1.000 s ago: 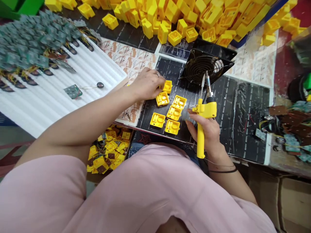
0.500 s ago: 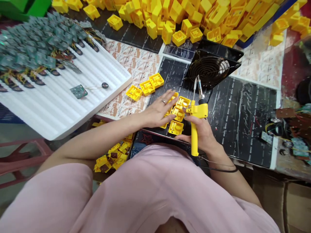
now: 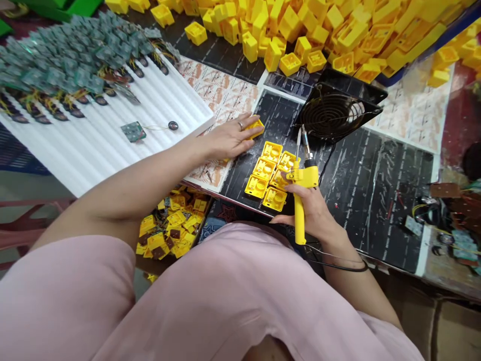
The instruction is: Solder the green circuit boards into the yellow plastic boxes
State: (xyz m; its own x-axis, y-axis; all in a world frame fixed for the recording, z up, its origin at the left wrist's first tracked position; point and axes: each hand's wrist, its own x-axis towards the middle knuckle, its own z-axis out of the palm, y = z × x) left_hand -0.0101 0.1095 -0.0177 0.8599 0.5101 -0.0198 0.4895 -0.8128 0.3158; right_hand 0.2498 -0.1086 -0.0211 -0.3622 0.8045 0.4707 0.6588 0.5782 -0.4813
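Observation:
My left hand (image 3: pixel 227 139) lies palm down with its fingers stretched out over a small yellow plastic case (image 3: pixel 257 129). A bit of yellow also shows beneath the palm; most of what is there is hidden. In my right hand (image 3: pixel 317 210) is a yellow soldering gun (image 3: pixel 299 218), its metal tip and feed tube pointing away from me. Just left of the gun sits a block of several open yellow cases (image 3: pixel 264 167) in two columns, hollow side up. My right thumb stays near the lowest case.
Behind the gun tip stands a black fan (image 3: pixel 330 113). A white foam board (image 3: pixel 180 150) on the left carries many circuit boards with wired speakers (image 3: pixel 56 75). Yellow cases (image 3: pixel 289 25) are heaped at the back. More yellow parts (image 3: pixel 169 228) fill a box below the table edge.
My left hand has moved left and away from me, off the block of cases and onto the separate ones. My right hand keeps the soldering gun in nearly the same place.

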